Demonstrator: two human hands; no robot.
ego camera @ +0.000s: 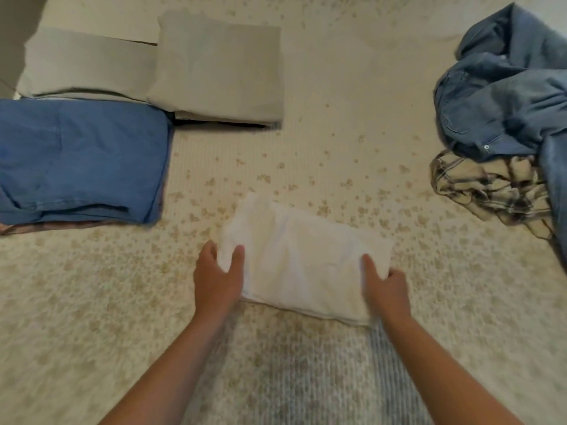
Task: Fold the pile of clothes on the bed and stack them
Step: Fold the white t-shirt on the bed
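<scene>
A folded white garment [302, 262] lies on the bed in front of me. My left hand [218, 279] grips its left edge, thumb on top and fingers round the side. My right hand [386, 289] grips its right edge the same way. At the left sits a folded blue garment [82, 161] on top of a striped pinkish one [61, 226]. Behind it lie two folded grey pieces [221, 69] [89, 64]. At the right a crumpled denim heap [509, 93] rests partly over a crumpled plaid shirt [491, 188].
The bed cover [337, 148] is cream with a small tan floral print and spans the whole view. A dark strip of floor or wall [12, 32] shows past the bed's far left corner.
</scene>
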